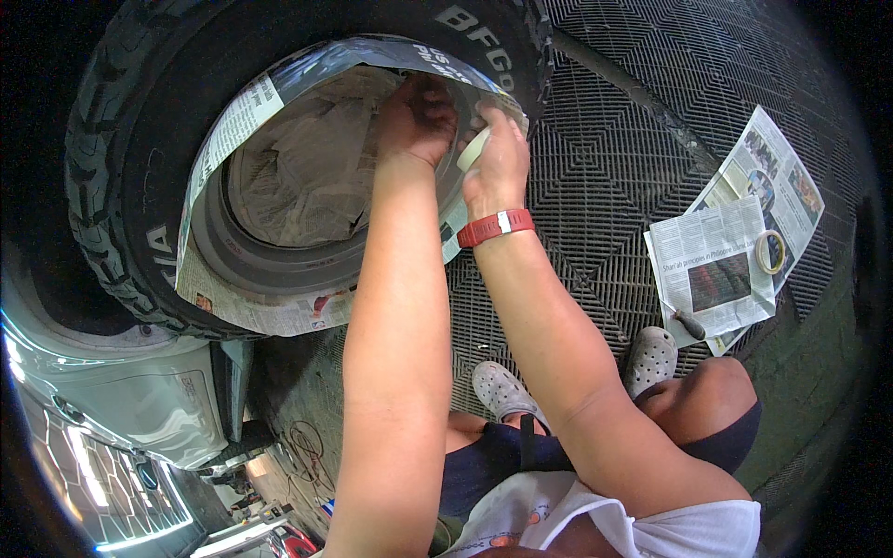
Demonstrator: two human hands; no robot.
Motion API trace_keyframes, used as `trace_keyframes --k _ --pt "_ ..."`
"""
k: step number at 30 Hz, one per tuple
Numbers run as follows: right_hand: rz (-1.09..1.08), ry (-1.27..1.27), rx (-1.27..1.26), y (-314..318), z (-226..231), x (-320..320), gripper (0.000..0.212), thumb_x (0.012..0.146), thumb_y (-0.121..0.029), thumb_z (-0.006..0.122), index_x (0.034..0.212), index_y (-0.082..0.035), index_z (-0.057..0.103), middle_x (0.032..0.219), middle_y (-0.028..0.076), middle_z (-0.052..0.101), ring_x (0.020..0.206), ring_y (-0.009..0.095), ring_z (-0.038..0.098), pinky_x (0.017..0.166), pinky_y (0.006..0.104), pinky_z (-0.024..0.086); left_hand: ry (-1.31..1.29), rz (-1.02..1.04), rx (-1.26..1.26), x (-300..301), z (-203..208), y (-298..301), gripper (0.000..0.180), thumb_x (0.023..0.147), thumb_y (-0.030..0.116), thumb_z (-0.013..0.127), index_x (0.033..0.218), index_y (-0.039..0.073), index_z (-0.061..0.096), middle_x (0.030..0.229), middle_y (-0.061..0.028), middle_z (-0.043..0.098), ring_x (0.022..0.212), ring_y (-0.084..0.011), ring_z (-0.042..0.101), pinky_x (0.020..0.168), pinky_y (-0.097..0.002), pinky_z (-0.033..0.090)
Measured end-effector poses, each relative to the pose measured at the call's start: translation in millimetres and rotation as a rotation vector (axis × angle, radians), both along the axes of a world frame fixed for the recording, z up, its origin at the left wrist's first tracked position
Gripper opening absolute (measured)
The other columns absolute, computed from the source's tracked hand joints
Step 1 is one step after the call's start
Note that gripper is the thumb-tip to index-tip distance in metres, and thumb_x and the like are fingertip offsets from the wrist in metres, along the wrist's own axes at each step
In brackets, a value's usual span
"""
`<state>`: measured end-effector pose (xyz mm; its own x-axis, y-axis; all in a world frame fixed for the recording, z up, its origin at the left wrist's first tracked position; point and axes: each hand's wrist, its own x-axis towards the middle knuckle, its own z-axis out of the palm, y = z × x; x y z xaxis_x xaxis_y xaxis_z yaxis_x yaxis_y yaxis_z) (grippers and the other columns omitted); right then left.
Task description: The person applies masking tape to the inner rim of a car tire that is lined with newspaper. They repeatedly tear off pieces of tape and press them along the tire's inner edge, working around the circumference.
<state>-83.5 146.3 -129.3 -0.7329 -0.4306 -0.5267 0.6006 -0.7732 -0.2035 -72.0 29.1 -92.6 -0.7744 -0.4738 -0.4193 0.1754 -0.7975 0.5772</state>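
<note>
A large black tyre fills the upper left, with newspaper strips tucked in a ring between the rubber and the grey wheel rim. Crumpled paper-like covering fills the wheel's centre. Inside the ring's upper right, my left hand is closed with its fingertips against the rim's edge; what it pinches is hidden. Just to its right, my right hand grips a roll of pale masking tape, fingers by the newspaper's edge. That wrist wears a red band.
Black grid floor tiles spread to the right. Loose newspaper sheets lie there, carrying another tape roll and a small dark-handled tool. A glossy pale vehicle body stands at the lower left, near a coiled cord.
</note>
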Motion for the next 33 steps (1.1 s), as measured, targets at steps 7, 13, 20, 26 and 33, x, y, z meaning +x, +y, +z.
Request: trace_keyframes --k 7,13,20,26,33 --pt "-0.03 0.013 -0.039 -2.9 -0.2 4.5 0.011 0.096 -0.012 0.064 0.104 -0.007 0.066 0.091 0.004 0.065 0.077 0.017 0.062 0.069 0.0333 0.05 -0.175 0.352 -0.317 -6.6 -19.4 -10.4 0.018 0.106 0.022 0.054 0.109 0.009 0.066 0.096 -0.0045 0.068 0.083 -0.0157 0.066 0.068 -0.0279 0.055" --pt "0.004 -0.01 -0.019 13.2 3.4 0.2 0.008 0.096 -0.013 0.065 0.102 -0.008 0.066 0.084 0.002 0.061 0.071 0.015 0.059 0.066 0.0302 0.05 -0.238 0.569 -0.459 -28.6 -10.2 36.1 0.034 0.106 0.023 0.057 0.133 0.005 0.064 0.138 -0.0131 0.065 0.124 -0.0258 0.062 0.108 -0.0429 0.05" --pt "0.042 -0.028 0.058 15.3 1.8 -1.4 0.004 0.096 -0.017 0.066 0.098 -0.013 0.066 0.083 -0.002 0.061 0.07 0.013 0.057 0.065 0.0312 0.048 -0.809 0.617 -1.719 -7.5 -7.6 30.9 0.034 0.105 0.024 0.056 0.127 -0.002 0.06 0.128 -0.0205 0.067 0.117 -0.0365 0.064 0.101 -0.0453 0.048" --pt "0.068 -0.047 0.098 13.9 -2.5 -0.1 0.005 0.096 -0.017 0.066 0.098 -0.013 0.066 0.083 -0.003 0.061 0.07 0.012 0.057 0.065 0.0307 0.048 -0.671 0.434 -2.414 34.2 23.7 22.7 0.036 0.1 0.015 0.052 0.129 -0.003 0.065 0.128 -0.0222 0.069 0.121 -0.0409 0.063 0.107 -0.0484 0.047" --pt "0.079 -0.034 0.105 10.8 -7.3 6.5 0.007 0.096 -0.018 0.066 0.099 -0.011 0.066 0.082 -0.002 0.061 0.07 0.012 0.058 0.063 0.0311 0.048 -0.446 -0.032 -0.806 22.6 26.9 -14.0 0.035 0.11 0.037 0.047 0.124 0.011 0.067 0.106 -0.0006 0.075 0.084 -0.0154 0.062 0.075 -0.0318 0.046"
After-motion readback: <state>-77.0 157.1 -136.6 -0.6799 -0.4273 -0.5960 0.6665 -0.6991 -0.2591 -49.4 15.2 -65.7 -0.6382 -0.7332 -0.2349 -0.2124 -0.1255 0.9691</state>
